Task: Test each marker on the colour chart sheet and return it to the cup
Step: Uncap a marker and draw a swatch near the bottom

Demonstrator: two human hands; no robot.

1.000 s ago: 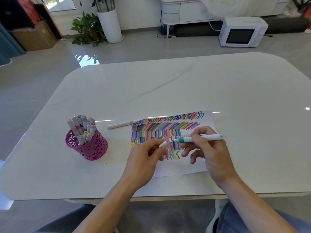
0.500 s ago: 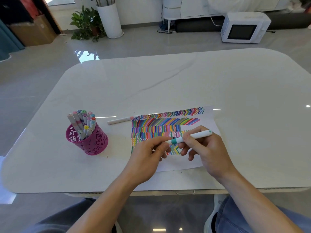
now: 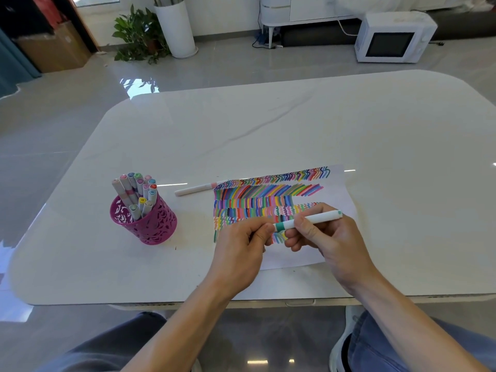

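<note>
A white marker with a teal band (image 3: 311,219) lies nearly level above the colour chart sheet (image 3: 338,194), which is covered in rows of coloured strokes. My right hand (image 3: 326,238) grips the marker's barrel. My left hand (image 3: 243,247) pinches the marker's left end, where the cap is; the cap itself is hidden by the fingers. The magenta cut-out cup (image 3: 145,220) stands to the left of the sheet with several markers upright in it. One more white marker with a pink band (image 3: 197,188) lies on the table by the sheet's top left corner.
The white marble table (image 3: 268,130) reaches its front edge just below my wrists. On the floor beyond it are a white microwave (image 3: 393,37), a potted plant (image 3: 139,33) and a tall white vase (image 3: 175,28).
My hands have come together: the left hand now touches the teal marker's left end, where a second ago a gap showed. The marker has tilted slightly, right end up.
</note>
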